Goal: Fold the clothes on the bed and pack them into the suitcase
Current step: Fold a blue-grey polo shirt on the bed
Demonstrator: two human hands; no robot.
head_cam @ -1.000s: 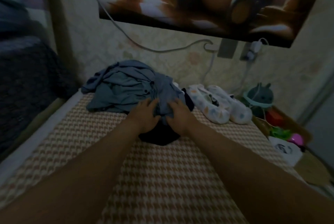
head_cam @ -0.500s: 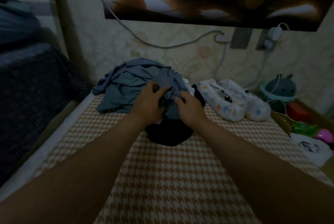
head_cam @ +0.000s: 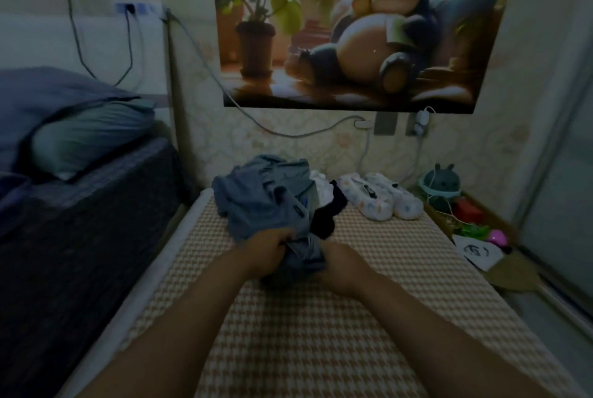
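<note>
A heap of blue-grey clothes [head_cam: 260,202] lies at the far end of the houndstooth-patterned bed [head_cam: 369,317], with a dark garment [head_cam: 325,218] and a bit of white cloth [head_cam: 321,186] beside it. My left hand [head_cam: 268,248] grips a bunched blue-grey garment [head_cam: 305,251] from the left. My right hand [head_cam: 341,266] holds the same garment from the right, close to the other hand. The garment is pulled toward me off the heap. No suitcase is in view.
A pair of white patterned slippers [head_cam: 382,198] lies at the bed's far right. A cardboard box [head_cam: 500,269] of small items stands right of the bed. A dark bed with a pillow [head_cam: 86,137] is on the left. Cables hang on the wall.
Both hands have closed on the blue-grey garment and drawn it toward me, away from the heap. The camera has tilted up, showing more of the wall picture.
</note>
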